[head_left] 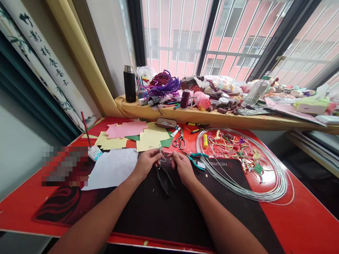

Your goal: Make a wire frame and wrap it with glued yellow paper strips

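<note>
My left hand (148, 162) is closed, thumb and fingers pinching a small bent wire piece (163, 159) with loops at its top. To its right, my right hand (181, 165) has its thumb and fingertips pressed together; whatever lies between them is too small to make out. Black-handled pliers (162, 181) lie on the dark mat (159, 215) just below and between the hands. Teal-handled pliers (197, 163) rest right of my right hand. Beyond the hands are scissors (181, 141).
A large wire coil (278, 183) surrounds colourful scraps (243, 148) at right. White paper (112, 167), yellow sheets (152, 135), pink paper (125, 129) and a glue bottle (94, 153) lie left and behind. A black flask (129, 84) and yarn (164, 84) stand on the crowded sill.
</note>
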The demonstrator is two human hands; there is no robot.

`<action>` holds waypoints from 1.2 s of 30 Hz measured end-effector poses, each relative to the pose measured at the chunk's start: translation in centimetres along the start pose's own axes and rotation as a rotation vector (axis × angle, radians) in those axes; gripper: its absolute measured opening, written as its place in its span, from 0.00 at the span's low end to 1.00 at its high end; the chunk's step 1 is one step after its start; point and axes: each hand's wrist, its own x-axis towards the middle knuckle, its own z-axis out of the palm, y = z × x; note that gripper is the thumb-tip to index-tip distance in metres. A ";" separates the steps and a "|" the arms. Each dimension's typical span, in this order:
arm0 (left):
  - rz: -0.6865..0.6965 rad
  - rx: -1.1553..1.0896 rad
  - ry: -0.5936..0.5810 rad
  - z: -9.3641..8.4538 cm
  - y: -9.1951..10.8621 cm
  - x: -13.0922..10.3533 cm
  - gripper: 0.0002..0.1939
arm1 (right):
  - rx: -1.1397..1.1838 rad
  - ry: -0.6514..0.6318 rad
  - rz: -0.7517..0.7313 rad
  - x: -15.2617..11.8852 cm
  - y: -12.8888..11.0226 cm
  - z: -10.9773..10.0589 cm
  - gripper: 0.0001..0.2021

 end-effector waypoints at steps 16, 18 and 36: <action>0.044 -0.018 -0.030 -0.1 -0.3 0.1 0.23 | 0.048 -0.009 -0.026 0.3 0.7 -0.2 0.24; 0.037 0.006 -0.051 0.1 -0.2 0.0 0.23 | 0.044 -0.011 -0.026 0.3 0.7 -0.2 0.25; 0.023 -0.199 0.039 -0.8 1.3 0.0 0.27 | 0.091 0.013 -0.009 0.7 1.4 -0.4 0.23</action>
